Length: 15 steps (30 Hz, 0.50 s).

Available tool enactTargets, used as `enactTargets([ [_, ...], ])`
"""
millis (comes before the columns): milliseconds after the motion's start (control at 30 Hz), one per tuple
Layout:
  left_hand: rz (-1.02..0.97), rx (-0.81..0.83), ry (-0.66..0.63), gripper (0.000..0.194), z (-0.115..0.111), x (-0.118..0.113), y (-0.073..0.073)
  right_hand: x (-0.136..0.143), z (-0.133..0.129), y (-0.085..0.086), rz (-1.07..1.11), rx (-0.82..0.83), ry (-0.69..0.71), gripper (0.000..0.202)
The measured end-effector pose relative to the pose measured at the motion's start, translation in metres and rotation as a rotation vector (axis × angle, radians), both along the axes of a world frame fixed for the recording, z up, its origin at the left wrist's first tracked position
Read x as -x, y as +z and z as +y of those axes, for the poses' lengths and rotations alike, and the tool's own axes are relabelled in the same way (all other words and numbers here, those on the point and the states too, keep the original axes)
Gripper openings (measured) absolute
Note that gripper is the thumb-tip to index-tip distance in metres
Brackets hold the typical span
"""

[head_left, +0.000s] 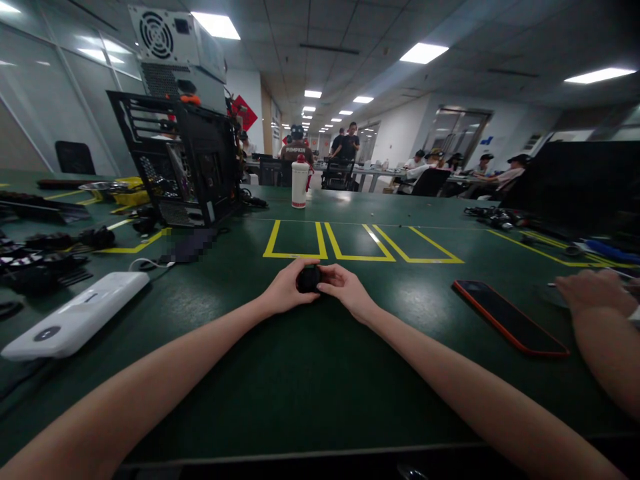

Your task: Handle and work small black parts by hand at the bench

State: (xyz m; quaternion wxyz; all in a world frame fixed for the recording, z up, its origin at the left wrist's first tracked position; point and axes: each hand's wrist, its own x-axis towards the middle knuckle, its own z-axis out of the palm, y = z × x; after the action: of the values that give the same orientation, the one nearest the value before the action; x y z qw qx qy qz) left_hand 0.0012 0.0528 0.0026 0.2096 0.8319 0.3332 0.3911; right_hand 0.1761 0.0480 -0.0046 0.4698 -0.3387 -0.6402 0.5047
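Note:
A small round black object (309, 279) is held between my two hands at the middle of the green table (300, 373). My left hand (289, 287) curves around its left side, thumb below and fingers above. On the other side, the fingertips and thumb of my right hand (347, 287) pinch its right edge. Just beyond my hands, yellow tape outlines (295, 255) are stuck to the table top. What the black object is, I cannot make out.
A white power bank (80, 313) with cables lies left, near an open computer case (195, 160). An orange-edged phone (507, 317) lies right, beside another person's hand (595, 293). A white bottle (299, 183) stands farther back; a dark monitor (580, 187) is at the right.

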Motion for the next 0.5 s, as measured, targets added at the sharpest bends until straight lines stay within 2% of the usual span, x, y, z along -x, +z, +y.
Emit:
enactTargets([
  [133,0.008,-0.019,0.006,0.058,-0.0019,-0.0001,0.0004,-0.0002,-0.0048,0.0012,0.001,-0.006,0.007,0.035],
  [333,0.022,-0.053,0.014,0.058,-0.0026,-0.0004,0.0019,0.0034,-0.0033,0.0019,0.035,0.057,-0.057,0.026],
  [500,0.016,-0.092,0.020,0.058,-0.0020,-0.0009,0.0001,0.0040,-0.0012,0.0008,0.059,0.075,-0.033,0.035],
])
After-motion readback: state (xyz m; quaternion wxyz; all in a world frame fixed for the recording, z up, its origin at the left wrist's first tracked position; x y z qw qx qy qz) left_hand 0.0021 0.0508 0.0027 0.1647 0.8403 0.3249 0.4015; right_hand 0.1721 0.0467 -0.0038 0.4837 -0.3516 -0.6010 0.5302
